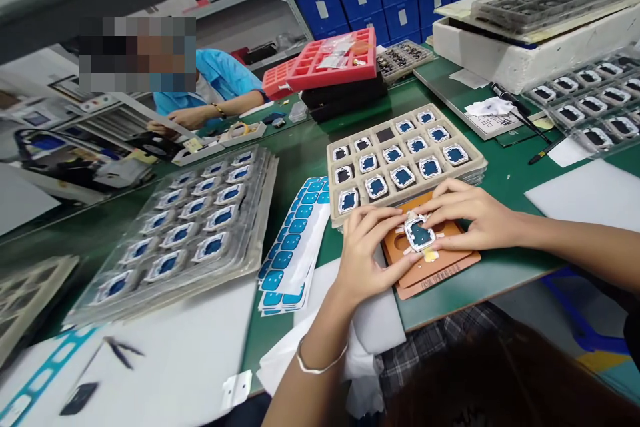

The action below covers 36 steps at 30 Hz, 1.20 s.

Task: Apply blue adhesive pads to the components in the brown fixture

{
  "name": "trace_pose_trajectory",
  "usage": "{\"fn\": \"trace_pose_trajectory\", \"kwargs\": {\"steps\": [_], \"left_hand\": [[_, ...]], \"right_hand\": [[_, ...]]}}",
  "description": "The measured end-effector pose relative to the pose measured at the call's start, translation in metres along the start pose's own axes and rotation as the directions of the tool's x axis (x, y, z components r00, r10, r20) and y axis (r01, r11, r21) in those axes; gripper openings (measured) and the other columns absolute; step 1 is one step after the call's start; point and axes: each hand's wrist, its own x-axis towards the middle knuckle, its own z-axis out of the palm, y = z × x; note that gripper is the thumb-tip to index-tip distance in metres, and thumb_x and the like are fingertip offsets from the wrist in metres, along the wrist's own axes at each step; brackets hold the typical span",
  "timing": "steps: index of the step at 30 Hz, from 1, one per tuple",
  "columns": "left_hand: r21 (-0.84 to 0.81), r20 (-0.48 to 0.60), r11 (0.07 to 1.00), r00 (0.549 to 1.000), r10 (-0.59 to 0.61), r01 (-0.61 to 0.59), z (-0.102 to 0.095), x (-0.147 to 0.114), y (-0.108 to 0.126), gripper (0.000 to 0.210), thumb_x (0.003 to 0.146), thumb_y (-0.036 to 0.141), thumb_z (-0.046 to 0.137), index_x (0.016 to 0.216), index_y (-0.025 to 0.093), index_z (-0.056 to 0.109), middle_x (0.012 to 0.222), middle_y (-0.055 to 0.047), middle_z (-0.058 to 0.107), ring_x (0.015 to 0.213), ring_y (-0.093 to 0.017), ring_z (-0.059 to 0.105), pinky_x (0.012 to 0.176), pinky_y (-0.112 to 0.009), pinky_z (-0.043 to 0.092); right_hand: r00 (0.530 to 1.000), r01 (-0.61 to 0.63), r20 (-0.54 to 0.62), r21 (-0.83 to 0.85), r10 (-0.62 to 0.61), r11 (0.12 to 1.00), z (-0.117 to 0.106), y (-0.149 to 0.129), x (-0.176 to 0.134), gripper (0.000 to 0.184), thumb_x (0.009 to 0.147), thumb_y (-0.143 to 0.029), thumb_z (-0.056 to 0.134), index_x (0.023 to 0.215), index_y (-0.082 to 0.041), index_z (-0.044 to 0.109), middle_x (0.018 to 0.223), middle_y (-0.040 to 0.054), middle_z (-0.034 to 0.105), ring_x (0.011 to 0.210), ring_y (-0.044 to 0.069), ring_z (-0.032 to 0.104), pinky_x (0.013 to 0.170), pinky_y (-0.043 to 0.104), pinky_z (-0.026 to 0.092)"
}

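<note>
Frame (419, 233), small, white-rimmed, blue centre, sits on orange jig (430, 260) at near table (300, 147) edge. Left hand (365, 250) curled, fingertips pressing frame's left rim; right hand (467, 213) flatter, fingers on its upper right edge. Neither hand closed around it. Fingers hide part of frame; jig lettering illegible. Beige tray (405, 160) of similar frames just behind; blue sticker sheets (293, 247) left.
</note>
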Motion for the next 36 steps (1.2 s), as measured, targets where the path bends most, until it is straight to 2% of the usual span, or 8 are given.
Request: {"fn": "trace_pose_trajectory", "kwargs": {"steps": [7,13,18,21,24,27,30,36], "left_hand": [[-0.003,0.023,0.999,0.999,-0.034,0.034,0.001,-0.001,0.001,0.042,0.083,0.047,0.071,0.115,0.021,0.064,0.117,-0.007,0.064,0.108,-0.024,0.051,0.096,-0.044,0.04],[-0.101,0.062,0.991,0.995,-0.076,0.082,0.003,-0.003,-0.004,0.036,0.084,0.047,0.072,0.109,0.021,0.065,0.117,-0.006,0.063,0.11,-0.024,0.05,0.098,-0.043,0.037],[-0.253,0.107,0.966,0.994,-0.029,0.056,0.003,-0.003,-0.007,0.056,0.09,0.06,0.056,0.138,0.031,0.053,0.131,-0.007,0.054,0.118,-0.026,0.044,0.104,-0.044,0.03],[-0.233,0.181,0.97,0.983,-0.027,0.069,0.006,-0.003,-0.003,0.075,0.089,0.069,0.05,0.152,0.034,0.032,0.14,-0.008,0.047,0.119,-0.028,0.038,0.105,-0.045,0.029],[-0.215,0.11,0.975,0.994,-0.026,0.049,0.01,-0.004,0.001,0.073,0.094,0.063,0.046,0.156,0.034,0.02,0.136,-0.008,0.051,0.114,-0.026,0.04,0.101,-0.042,0.032],[-0.217,-0.015,0.976,1.0,0.016,-0.019,0.009,-0.005,0.002,0.06,0.098,0.048,0.048,0.152,0.03,0.029,0.124,-0.007,0.059,0.109,-0.023,0.042,0.097,-0.037,0.033],[-0.189,-0.064,0.978,0.994,0.084,-0.095,0.006,-0.004,0.002,0.044,0.098,0.04,0.049,0.14,0.025,0.045,0.115,-0.006,0.062,0.104,-0.021,0.044,0.094,-0.034,0.033],[-0.144,0.008,0.98,0.99,0.144,-0.141,0.004,-0.003,0.004,0.022,0.1,0.029,0.046,0.103,0.024,0.067,0.109,-0.004,0.065,0.103,-0.021,0.047,0.091,-0.037,0.032]], "right_hand": [[1.0,0.029,0.004,0.002,-0.029,1.0,0.002,0.001,0.0,0.016,0.094,-0.033,0.067,0.096,-0.018,0.073,0.113,0.0078,0.07,0.099,0.025,0.054,0.085,0.043,0.051],[0.997,0.035,0.077,-0.051,-0.031,0.998,0.001,0.002,-0.001,0.013,0.092,-0.031,0.067,0.09,-0.018,0.069,0.114,0.0073,0.069,0.098,0.026,0.054,0.085,0.044,0.044],[0.999,-0.052,0.012,0.018,0.052,0.998,0.003,0.0,0.001,0.023,0.085,-0.031,0.071,0.104,-0.019,0.064,0.1,0.0064,0.067,0.09,0.023,0.055,0.081,0.04,0.044],[0.99,-0.131,-0.025,0.229,0.14,0.964,0.005,-0.001,0.001,0.033,0.079,-0.032,0.076,0.104,-0.02,0.058,0.097,0.0044,0.062,0.089,0.021,0.057,0.08,0.036,0.046],[0.961,-0.246,0.043,0.587,0.274,0.771,0.003,-0.001,0.002,0.04,0.078,-0.03,0.078,0.107,-0.02,0.052,0.098,0.0031,0.062,0.086,0.017,0.06,0.074,0.029,0.047],[0.927,-0.306,0.145,0.825,0.345,0.476,-0.002,-0.002,0.003,0.044,0.079,-0.032,0.079,0.108,-0.02,0.049,0.095,0.0013,0.064,0.078,0.014,0.06,0.068,0.025,0.044],[0.898,-0.31,0.193,0.915,0.395,0.258,-0.006,-0.004,0.005,0.05,0.074,-0.036,0.083,0.108,-0.019,0.051,0.092,0.0017,0.065,0.077,0.014,0.06,0.07,0.025,0.043],[0.851,-0.313,0.325,0.945,0.413,-0.1,-0.01,-0.003,0.005,0.048,0.067,-0.048,0.081,0.096,-0.019,0.057,0.082,0.003,0.063,0.065,0.014,0.05,0.059,0.024,0.033]]}}
